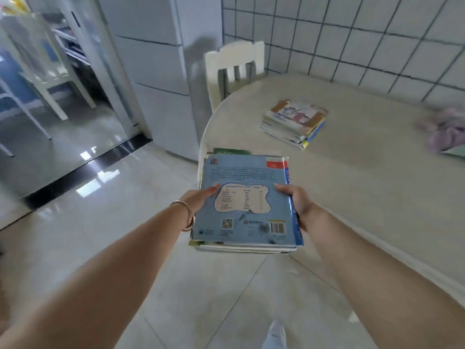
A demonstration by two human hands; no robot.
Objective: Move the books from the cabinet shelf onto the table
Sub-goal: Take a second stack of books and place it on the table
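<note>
Books in a small stack (245, 200) sit between the two hands, held up in the air over the tiled floor (120, 248), just short of the near edge of the table (364, 197). A pale blue back cover with a barcode and a square code lies on top, face up; thinner books show underneath at the near edge, and a green one pokes out at the far edge.

At the stack's left side the left hand (198, 199) clamps it, thumb laid flat on the blue cover and the remaining fingers hidden underneath. A metal bangle (187, 215) circles that wrist. On the opposite side the right hand (295, 202) grips the spine edge the same way, thumb on top, fingers out of sight below. The hands are apart, with the width of the books between them.

Beyond the right hand, well apart from the held stack, a second pile of books (294, 122) lies on the table. Further right of it lies a crumpled purple cloth (442, 132). Past the held stack's far edge a white chair (234, 71) stands at the table's end, against a tall white refrigerator (163, 71). Below the arms, a shoe (275, 333) shows on the floor.
</note>
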